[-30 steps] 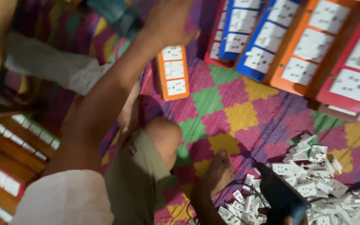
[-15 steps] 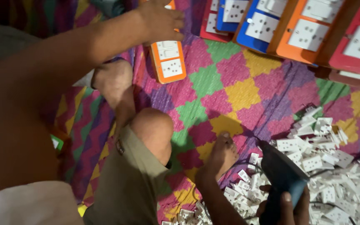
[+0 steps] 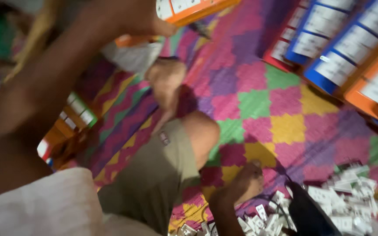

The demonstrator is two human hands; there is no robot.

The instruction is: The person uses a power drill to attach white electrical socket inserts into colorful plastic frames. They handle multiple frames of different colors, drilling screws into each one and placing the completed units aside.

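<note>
Left hand (image 3: pixel 140 19) gripping orange board (image 3: pixel 194 6), holding it up over mat's (image 3: pixel 285 127) top edge. Right hand not showing. Guessing it's needing steady carrying, board's tilting.

Floor: bright multicolour zigzag-patchwork mat (image 3: pixel 285 126); warm, blurry indoor light.

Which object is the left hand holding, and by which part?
The left hand holds an orange panel of white switches by its lower edge; the exact finger placement is blurred.

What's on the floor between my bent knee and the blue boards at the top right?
In the head view, only bare patchwork mat lies between the knee and the blue boards; nothing rests on that stretch.
</note>
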